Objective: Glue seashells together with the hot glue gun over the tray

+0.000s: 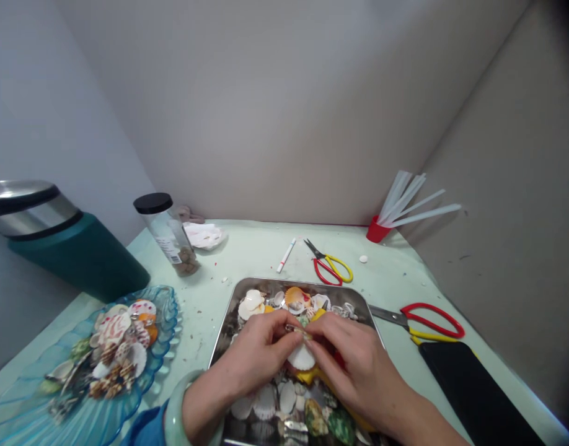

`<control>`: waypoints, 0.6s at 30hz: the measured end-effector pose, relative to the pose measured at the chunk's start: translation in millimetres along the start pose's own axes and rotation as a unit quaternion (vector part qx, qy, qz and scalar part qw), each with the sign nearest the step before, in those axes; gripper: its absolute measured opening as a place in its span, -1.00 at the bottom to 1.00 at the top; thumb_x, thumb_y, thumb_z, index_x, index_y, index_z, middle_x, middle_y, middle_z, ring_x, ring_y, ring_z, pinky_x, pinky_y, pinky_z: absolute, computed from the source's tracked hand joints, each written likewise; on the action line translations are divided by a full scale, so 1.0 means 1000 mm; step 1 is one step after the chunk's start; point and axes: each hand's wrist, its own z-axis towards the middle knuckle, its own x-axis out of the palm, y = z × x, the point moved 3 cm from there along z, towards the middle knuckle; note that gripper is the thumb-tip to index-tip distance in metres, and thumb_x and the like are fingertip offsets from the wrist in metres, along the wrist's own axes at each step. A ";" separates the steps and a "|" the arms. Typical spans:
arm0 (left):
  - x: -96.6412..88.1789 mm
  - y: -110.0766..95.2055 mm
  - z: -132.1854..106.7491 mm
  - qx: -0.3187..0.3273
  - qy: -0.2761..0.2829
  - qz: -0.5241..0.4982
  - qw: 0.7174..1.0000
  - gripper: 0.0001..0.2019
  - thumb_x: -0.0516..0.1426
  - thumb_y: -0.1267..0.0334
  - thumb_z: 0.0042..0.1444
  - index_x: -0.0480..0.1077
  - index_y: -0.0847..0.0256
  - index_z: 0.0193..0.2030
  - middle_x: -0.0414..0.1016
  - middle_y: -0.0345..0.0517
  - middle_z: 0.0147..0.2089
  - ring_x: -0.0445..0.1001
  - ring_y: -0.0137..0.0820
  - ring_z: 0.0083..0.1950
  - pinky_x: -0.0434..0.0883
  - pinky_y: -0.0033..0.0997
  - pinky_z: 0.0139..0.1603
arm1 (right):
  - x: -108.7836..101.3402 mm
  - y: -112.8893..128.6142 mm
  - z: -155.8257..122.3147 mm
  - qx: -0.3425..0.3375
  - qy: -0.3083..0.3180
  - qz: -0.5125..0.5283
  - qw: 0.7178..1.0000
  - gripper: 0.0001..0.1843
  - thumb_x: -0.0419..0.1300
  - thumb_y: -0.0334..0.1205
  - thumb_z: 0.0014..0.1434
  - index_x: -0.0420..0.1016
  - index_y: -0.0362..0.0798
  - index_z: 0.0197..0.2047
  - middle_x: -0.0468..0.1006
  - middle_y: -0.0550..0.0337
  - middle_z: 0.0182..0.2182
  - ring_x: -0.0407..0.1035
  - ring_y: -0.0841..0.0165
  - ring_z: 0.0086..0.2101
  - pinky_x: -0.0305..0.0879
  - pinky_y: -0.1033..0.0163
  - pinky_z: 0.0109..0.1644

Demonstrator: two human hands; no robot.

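Note:
Above a metal tray (233,305), my left hand (261,347) and my right hand (352,353) meet, fingertips pinched together at the top of a white scallop shell (302,358). A small shiny piece shows at the fingertips, too small to make out. Partly hidden under my right hand lies a yellow-handled tool (307,376) with some red on it. Around it in the tray are many shells, among them an orange scallop shell (296,297), pale shells (264,401) and a green mottled shell (341,426).
Left stand a blue glass dish (33,371) of shells, a teal bottle (80,254) and a black-lidded jar (166,232). Behind the tray lie a marker (286,255) and small scissors (330,263). Right are larger scissors (408,319), a black phone (475,390) and a red cup (377,231) of translucent sticks.

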 end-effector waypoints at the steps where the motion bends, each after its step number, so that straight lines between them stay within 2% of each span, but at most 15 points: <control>1: 0.000 -0.001 0.000 0.005 -0.003 0.014 1.000 -0.73 0.11 0.10 0.08 0.45 0.27 -0.24 0.40 -0.18 -0.45 0.32 -0.47 -0.45 0.28 -0.56 -0.48 | 0.000 0.000 0.000 0.001 -0.001 -0.002 1.000 -0.88 0.04 -0.36 0.23 0.39 -0.07 -0.24 0.45 0.12 -0.40 0.32 0.34 -0.40 0.22 0.27 -0.33; 8: -0.001 -0.012 -0.004 0.007 -0.008 0.073 0.997 -0.77 0.07 0.18 0.09 0.45 0.27 -0.23 0.36 -0.24 -0.52 0.34 -0.47 -0.48 0.26 -0.55 -0.50 | 0.002 0.001 0.000 0.001 -0.003 -0.012 1.000 -0.89 0.04 -0.36 0.23 0.38 -0.07 -0.26 0.43 0.14 -0.43 0.31 0.36 -0.43 0.20 0.29 -0.36; 13: 0.000 -0.007 -0.001 0.010 -0.001 0.057 0.998 -0.76 0.08 0.15 0.10 0.43 0.28 -0.24 0.38 -0.21 -0.47 0.34 -0.47 -0.46 0.29 -0.54 -0.48 | 0.002 0.002 0.000 -0.012 -0.012 -0.021 1.000 -0.88 0.03 -0.38 0.22 0.38 -0.06 -0.29 0.43 0.14 -0.44 0.32 0.37 -0.44 0.21 0.30 -0.37; 18: -0.001 -0.007 -0.001 0.013 -0.013 0.079 0.997 -0.77 0.07 0.16 0.10 0.44 0.27 -0.24 0.37 -0.22 -0.50 0.32 -0.48 -0.48 0.26 -0.55 -0.49 | 0.001 0.003 0.000 -0.009 -0.010 -0.032 0.999 -0.87 0.02 -0.36 0.23 0.39 -0.07 -0.27 0.42 0.13 -0.44 0.32 0.35 -0.43 0.21 0.28 -0.36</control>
